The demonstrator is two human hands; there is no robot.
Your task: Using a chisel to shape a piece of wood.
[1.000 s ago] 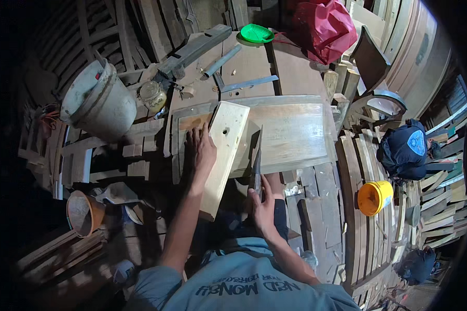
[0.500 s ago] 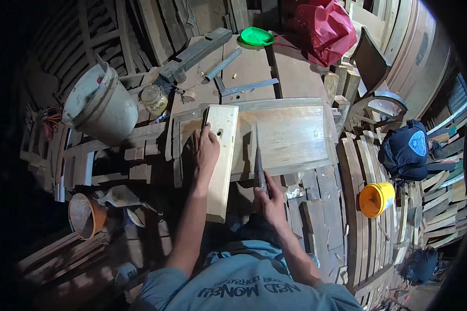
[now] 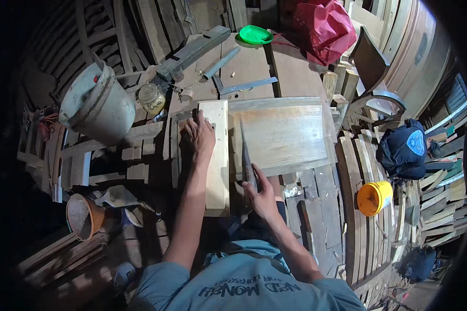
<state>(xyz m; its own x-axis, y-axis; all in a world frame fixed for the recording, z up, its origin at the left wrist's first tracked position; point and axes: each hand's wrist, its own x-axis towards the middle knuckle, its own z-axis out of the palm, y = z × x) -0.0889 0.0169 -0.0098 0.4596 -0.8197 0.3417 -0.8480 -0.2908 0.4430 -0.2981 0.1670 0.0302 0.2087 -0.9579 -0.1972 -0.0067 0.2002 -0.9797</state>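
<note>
A pale wooden board (image 3: 217, 171) lies lengthwise in front of me, its far part over a framed wooden panel (image 3: 288, 136) and its near end reaching toward my body. My left hand (image 3: 202, 139) holds the board near its far end, with the fingers over its left edge and top face. In my right hand (image 3: 263, 199) is a long tapered blade (image 3: 246, 153), gripped at its near end and pointing away from me. It stays to the right of the board, apart from it, above the panel. Its exact kind is hard to make out.
Beyond the panel lie a metal square (image 3: 249, 85), a pipe (image 3: 222, 62), a green dish (image 3: 256, 34) and a red bag (image 3: 324, 32). A glass jar (image 3: 151, 98) and white bucket (image 3: 101, 106) stand left. A yellow bucket (image 3: 375, 199) and another person (image 3: 406, 150) are at right.
The board has shifted left and turned a little, now lying straighter. My left hand's fingers have spread further over its far end. My right hand and the blade have moved left and nearer the board.
</note>
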